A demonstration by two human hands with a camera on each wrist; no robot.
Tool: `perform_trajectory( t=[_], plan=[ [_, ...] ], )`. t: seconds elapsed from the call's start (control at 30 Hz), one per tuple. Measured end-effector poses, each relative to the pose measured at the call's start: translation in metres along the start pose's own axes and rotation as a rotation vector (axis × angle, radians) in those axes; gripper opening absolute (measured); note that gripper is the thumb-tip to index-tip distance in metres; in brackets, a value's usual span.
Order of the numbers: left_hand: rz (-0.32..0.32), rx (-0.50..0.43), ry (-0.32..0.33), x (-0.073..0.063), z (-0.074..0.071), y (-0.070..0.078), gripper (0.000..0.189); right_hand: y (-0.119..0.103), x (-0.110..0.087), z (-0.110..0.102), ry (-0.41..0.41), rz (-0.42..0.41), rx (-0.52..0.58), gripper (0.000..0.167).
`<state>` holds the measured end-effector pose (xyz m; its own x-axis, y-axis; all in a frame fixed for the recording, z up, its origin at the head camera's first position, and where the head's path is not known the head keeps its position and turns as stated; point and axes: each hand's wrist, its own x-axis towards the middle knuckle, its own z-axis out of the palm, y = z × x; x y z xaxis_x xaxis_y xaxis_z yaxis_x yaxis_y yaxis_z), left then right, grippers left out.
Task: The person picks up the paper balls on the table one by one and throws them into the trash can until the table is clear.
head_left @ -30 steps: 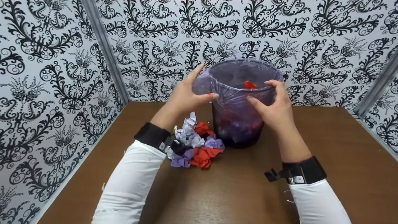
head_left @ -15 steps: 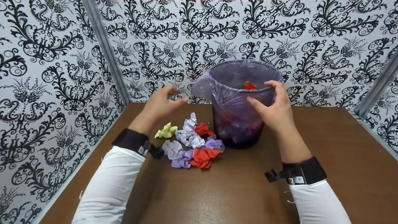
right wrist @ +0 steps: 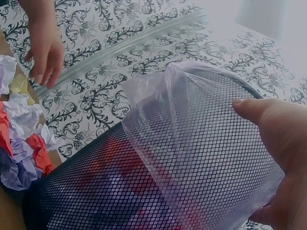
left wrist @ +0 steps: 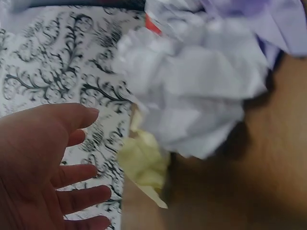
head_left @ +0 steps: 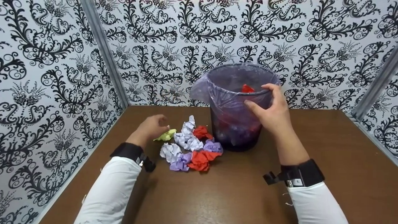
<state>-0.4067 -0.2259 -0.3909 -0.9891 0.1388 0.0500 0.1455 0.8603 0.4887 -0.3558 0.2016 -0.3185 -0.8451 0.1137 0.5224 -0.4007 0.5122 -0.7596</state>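
Note:
A mesh waste bin (head_left: 236,124) with a translucent purple liner (head_left: 200,88) over its rim stands upright on the table. My right hand (head_left: 275,109) grips its rim, thumb on the outer wall and fingers over the edge. Red crumpled paper (head_left: 247,88) shows inside. My left hand (head_left: 149,126) is empty beside a yellow crumpled paper ball (head_left: 167,135); in the left wrist view its fingers (left wrist: 84,199) are spread apart from the yellow paper. White balls (head_left: 188,137), purple balls (head_left: 181,161) and red balls (head_left: 200,160) of paper lie between that hand and the bin.
The brown table (head_left: 217,193) meets a black-and-white patterned wall (head_left: 171,56) right behind the bin. Another such panel (head_left: 59,93) runs along the left side. Grey corner posts (head_left: 105,53) stand where panels join.
My left hand has left the liner's loose left side and come left and down to the yellow paper ball. My right hand has kept its grip on the rim.

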Motion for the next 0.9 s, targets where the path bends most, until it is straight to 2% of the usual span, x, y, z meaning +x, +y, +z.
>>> perform_trajectory(
  t=[0.2, 0.33, 0.43, 0.67, 0.9],
  plan=[
    [0.002, 0.004, -0.077, 0.004, 0.014, -0.013, 0.069, 0.0, -0.001, -0.001, 0.001, 0.008, 0.005, 0.081],
    [-0.008, 0.018, -0.094, 0.007, 0.02, -0.019, 0.067, 0.0, -0.001, -0.001, -0.004, 0.016, 0.002, 0.082],
    [0.003, 0.038, -0.076, 0.008, 0.024, -0.022, 0.058, 0.0, -0.001, -0.001, -0.008, 0.021, -0.003, 0.083],
    [0.06, 0.05, 0.023, 0.006, 0.031, -0.028, 0.031, 0.004, 0.0, 0.0, 0.01, -0.009, -0.025, 0.079],
    [0.069, 0.034, 0.044, 0.004, 0.035, -0.032, 0.024, 0.004, 0.0, -0.001, -0.001, -0.005, -0.022, 0.08]
  ],
)
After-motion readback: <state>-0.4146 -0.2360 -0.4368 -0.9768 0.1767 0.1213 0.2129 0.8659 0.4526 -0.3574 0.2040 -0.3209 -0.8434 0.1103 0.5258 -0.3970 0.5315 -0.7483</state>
